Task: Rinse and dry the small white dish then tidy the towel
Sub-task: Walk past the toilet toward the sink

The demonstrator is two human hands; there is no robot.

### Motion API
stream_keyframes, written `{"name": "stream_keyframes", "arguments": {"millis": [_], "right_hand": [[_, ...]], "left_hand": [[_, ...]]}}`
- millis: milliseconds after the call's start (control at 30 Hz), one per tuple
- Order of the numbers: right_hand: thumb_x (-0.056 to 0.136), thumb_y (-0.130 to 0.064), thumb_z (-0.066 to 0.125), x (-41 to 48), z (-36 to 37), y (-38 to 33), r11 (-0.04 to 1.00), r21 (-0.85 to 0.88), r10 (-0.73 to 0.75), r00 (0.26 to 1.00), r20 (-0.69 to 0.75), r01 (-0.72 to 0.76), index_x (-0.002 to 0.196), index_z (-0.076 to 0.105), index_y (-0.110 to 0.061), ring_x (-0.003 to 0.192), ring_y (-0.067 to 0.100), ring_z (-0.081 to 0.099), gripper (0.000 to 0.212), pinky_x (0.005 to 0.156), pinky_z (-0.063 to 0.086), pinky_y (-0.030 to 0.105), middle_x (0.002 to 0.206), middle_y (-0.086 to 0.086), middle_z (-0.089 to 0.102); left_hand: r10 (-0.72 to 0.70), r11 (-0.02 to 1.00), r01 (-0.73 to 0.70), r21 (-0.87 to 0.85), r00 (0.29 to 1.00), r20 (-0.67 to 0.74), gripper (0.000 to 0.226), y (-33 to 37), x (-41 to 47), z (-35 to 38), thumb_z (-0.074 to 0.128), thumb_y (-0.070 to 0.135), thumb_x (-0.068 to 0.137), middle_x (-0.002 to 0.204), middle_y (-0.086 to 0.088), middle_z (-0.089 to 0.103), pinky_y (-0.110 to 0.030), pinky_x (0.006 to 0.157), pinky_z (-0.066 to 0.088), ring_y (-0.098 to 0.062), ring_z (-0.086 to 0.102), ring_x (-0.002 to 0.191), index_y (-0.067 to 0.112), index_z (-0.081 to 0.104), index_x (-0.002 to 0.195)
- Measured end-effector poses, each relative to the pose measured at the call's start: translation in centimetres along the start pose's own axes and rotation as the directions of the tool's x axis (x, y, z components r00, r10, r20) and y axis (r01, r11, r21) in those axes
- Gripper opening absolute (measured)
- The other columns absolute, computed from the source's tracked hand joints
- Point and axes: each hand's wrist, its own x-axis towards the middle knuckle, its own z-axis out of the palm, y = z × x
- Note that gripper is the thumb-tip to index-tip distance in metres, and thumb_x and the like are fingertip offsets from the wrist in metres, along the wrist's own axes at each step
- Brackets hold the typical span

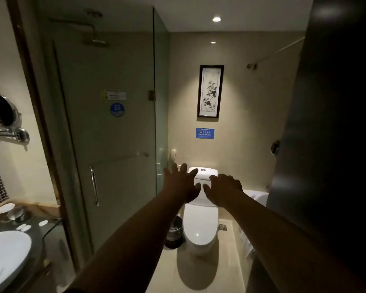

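Observation:
Both my arms reach straight forward into a dim bathroom. My left hand has its fingers spread and holds nothing. My right hand is beside it, palm down, fingers apart and also empty. A small white dish sits far to the left on the dark counter, behind the white basin, well away from both hands. A white towel lies at the right, partly hidden behind the dark door.
A white toilet stands straight ahead with a dark bin to its left. The glass shower door fills the left middle. A dark door blocks the right side. Small white items rest on the counter.

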Motion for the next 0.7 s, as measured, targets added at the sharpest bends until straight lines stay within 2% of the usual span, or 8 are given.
{"name": "stream_keyframes", "arguments": {"millis": [167, 433, 533, 700], "right_hand": [[0.096, -0.059, 0.038, 5.0, 2.3, 0.4, 0.999, -0.028, -0.016, 1.0, 0.007, 0.016, 0.134, 0.054, -0.023, 0.119, 0.031, 0.054, 0.054, 0.099, 0.043, 0.045, 0.135, 0.006, 0.056], [0.097, -0.05, 0.039, 16.0, 4.0, -0.3, 0.997, -0.057, -0.046, 0.998, 0.047, 0.048, 0.129, 0.054, -0.021, 0.11, 0.029, 0.057, 0.046, 0.092, 0.044, 0.043, 0.123, 0.006, 0.06], [0.097, -0.05, 0.038, 19.5, 5.0, -0.5, 0.997, -0.07, -0.014, 0.998, 0.066, 0.018, 0.132, 0.052, -0.021, 0.114, 0.03, 0.055, 0.047, 0.093, 0.043, 0.044, 0.127, 0.007, 0.058], [0.098, -0.048, 0.04, 24.1, 7.2, -0.5, 1.0, -0.024, -0.004, 0.999, 0.05, 0.005, 0.126, 0.057, -0.021, 0.105, 0.027, 0.06, 0.042, 0.092, 0.049, 0.042, 0.118, 0.006, 0.064]], "left_hand": [[-0.024, 0.999, 0.024, 0.022, 1.0, -0.006, 0.062, -2.6, 3.9, 1.7, 0.038, 0.061, 0.096, 0.164, -0.009, 0.014, -0.065, 0.115, 0.009, -0.041, 0.01, 0.148, 0.037, 0.025, 0.152], [-0.065, 0.998, 0.065, 0.008, 0.998, 0.023, 0.063, -7.4, 13.7, 4.8, 0.038, 0.062, 0.096, 0.162, -0.011, 0.018, -0.066, 0.115, 0.013, -0.041, 0.014, 0.147, 0.036, 0.027, 0.152], [-0.04, 0.999, 0.039, 0.026, 0.999, 0.035, 0.063, -8.7, 17.9, 6.1, 0.038, 0.062, 0.096, 0.162, -0.01, 0.021, -0.064, 0.114, 0.014, -0.04, 0.016, 0.147, 0.035, 0.026, 0.152], [-0.008, 1.0, 0.007, 0.021, 0.999, 0.036, 0.063, -9.4, 23.4, 8.9, 0.04, 0.062, 0.094, 0.159, -0.01, 0.028, -0.064, 0.113, 0.018, -0.039, 0.025, 0.144, 0.035, 0.029, 0.151]]}}
